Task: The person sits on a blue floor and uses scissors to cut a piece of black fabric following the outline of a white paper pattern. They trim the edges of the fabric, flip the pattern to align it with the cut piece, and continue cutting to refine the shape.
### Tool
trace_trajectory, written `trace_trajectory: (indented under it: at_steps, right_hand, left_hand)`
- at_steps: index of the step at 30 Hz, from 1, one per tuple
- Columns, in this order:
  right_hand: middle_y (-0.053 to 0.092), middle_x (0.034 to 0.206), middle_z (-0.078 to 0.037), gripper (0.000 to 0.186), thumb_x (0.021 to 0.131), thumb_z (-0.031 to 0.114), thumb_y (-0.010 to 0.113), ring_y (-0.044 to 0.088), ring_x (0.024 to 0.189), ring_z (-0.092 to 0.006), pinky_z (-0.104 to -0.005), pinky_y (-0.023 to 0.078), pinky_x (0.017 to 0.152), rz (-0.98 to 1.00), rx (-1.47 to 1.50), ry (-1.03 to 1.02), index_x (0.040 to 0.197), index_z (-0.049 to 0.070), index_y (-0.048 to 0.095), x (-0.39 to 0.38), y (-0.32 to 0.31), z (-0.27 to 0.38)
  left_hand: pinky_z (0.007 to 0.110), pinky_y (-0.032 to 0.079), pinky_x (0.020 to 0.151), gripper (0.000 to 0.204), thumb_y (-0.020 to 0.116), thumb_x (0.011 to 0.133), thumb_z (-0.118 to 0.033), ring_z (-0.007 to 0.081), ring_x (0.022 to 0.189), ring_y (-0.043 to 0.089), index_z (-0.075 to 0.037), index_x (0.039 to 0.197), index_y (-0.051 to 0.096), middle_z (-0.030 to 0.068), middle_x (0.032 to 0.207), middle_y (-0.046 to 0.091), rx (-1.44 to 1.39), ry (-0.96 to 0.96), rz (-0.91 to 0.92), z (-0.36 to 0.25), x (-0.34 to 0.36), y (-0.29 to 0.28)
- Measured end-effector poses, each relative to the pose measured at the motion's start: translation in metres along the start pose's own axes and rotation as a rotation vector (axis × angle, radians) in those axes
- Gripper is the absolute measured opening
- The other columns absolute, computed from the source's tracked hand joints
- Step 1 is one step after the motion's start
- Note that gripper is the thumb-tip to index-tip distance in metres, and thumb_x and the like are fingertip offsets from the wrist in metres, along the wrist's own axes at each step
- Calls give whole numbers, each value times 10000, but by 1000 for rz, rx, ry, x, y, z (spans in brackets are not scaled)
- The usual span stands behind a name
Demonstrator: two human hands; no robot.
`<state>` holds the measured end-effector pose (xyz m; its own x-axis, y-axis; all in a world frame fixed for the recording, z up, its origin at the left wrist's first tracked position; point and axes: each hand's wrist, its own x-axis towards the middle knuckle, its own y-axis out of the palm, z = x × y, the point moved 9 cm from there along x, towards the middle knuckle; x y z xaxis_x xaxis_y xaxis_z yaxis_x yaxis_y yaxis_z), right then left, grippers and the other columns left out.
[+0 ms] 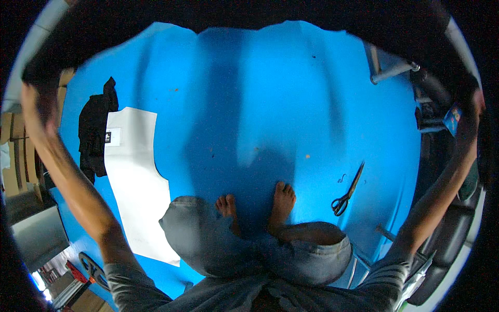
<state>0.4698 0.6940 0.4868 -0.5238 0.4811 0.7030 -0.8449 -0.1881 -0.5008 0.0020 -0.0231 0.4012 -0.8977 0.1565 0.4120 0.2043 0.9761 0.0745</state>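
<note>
A wide length of black cloth (pixel 223 14) is held up and stretched between my raised, spread arms, its wavy lower edge running across the far side. My left hand (pixel 40 104) grips its left end, and my right hand (pixel 478 101) its right end; shadow and cloth hide most of the fingers. Beneath, on a blue sheet (pixel 249 104), a white pattern piece with a small label (pixel 138 182) lies to the left. Crumpled black fabric (pixel 94 132) is beside it. Black-handled scissors (pixel 347 193) rest on the right, near some thread scraps.
My bare feet (pixel 283 200) and bent knees are on the sheet at the near middle. Metal legs (pixel 390 72) stand at the far right. Cardboard boxes (pixel 20 156) line the left side; dark padded furniture (pixel 442 260) is at the right edge.
</note>
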Motion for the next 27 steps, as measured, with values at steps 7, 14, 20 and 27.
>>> trace_trajectory:
  at_steps: [7,14,20,27]
  right_hand:
    - [659,1034,-152,143,743,24,679,569,1114,-325,-461,417,986,338,225,175,885,32,698,-223,105,-43]
    - [629,1133,-106,227,695,-54,726,543,1148,-305,-415,421,986,392,75,316,885,68,709,-361,201,-99]
    - [593,1214,-139,280,738,27,741,546,1138,-323,-407,444,967,433,135,554,1009,75,686,-440,235,-177]
    - [676,825,-133,429,807,253,748,651,766,-265,-350,514,731,467,-395,772,1081,-43,602,-456,252,-227]
  left_hand:
    - [354,503,926,400,542,771,87,235,1033,620,-3,1158,576,144,1164,621,-191,-530,-110,213,-244,4]
    - [557,484,941,273,545,847,34,257,1105,574,-49,1105,586,108,1200,592,-346,-789,-88,372,-381,16]
    - [425,532,847,345,597,888,-53,225,1070,590,-29,1228,549,103,1263,564,-446,-904,-322,363,-383,75]
    - [323,550,662,309,697,844,-90,200,734,660,-9,1134,626,91,1018,677,35,-1017,-201,371,-361,74]
